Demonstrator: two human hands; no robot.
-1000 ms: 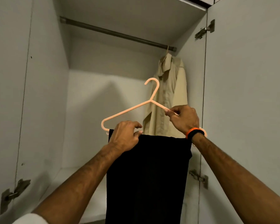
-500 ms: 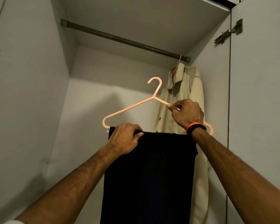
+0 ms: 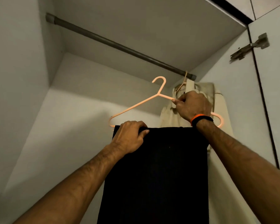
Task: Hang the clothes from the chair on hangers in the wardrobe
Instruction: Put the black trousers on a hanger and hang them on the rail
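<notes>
Both hands have lifted the load nearer the rod (image 3: 120, 47). Left hand (image 3: 129, 138) grips black trousers (image 3: 155, 175) over the bar; the peach hanger (image 3: 136, 105) is pinched by the right hand (image 3: 192, 107), its hook just below the rod, beige shirt (image 3: 217, 101) far right.

Rail (image 3: 120, 46) runs across top of wardrobe (image 3: 31, 110), under top panel, from left wall to right wall. Shirt (image 3: 199, 94) hangs at rail's far right end, against right wall. Hanger (image 3: 136, 105) sits below rail, hook clear of it, left of shirt's hook. Trousers (image 3: 160, 167) draped over hanger's bottom bar, in front of shirt. Left hand (image 3: 129, 138) on trousers' top left edge; right hand (image 3: 192, 105) on hanger's right shoulder, before shirt. Door hinge (image 3: 249, 47) right of shirt, higher up.
</notes>
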